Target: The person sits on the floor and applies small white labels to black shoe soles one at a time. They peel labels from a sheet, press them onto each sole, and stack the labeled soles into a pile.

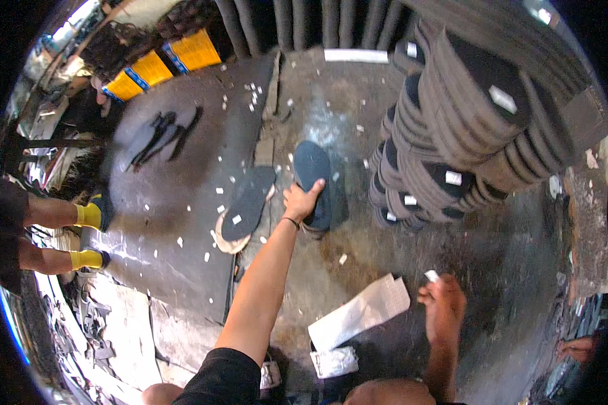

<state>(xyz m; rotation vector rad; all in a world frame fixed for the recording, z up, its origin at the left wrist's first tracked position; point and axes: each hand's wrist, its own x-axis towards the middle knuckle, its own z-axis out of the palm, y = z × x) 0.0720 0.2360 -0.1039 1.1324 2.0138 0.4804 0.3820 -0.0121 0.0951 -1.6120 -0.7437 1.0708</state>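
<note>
My left hand (pixel 304 200) reaches forward, its thumb lying across a dark blue-grey shoe sole (pixel 311 162) and its fingers closed at the sole's left edge. Another sole or two seem to lie beneath, partly hidden. At the lower right, my right hand (pixel 444 304) pinches a small white label (pixel 432 276) between its fingertips. A pale sheet of labels (pixel 361 310) lies between my arms, with a folded white packet (pixel 334 363) below it. Left of my left hand rest dark soles (pixel 250 206) over beige ones, a white label on the top one.
Tall stacks of dark soles (pixel 446 135) with white labels stand at the right. Sandals (pixel 159 138) lie at the far left. Small white scraps dot the floor (pixel 182 202). A person's legs in yellow socks (pixel 88 214) are at the left; yellow-blue boxes (pixel 192 50) sit behind.
</note>
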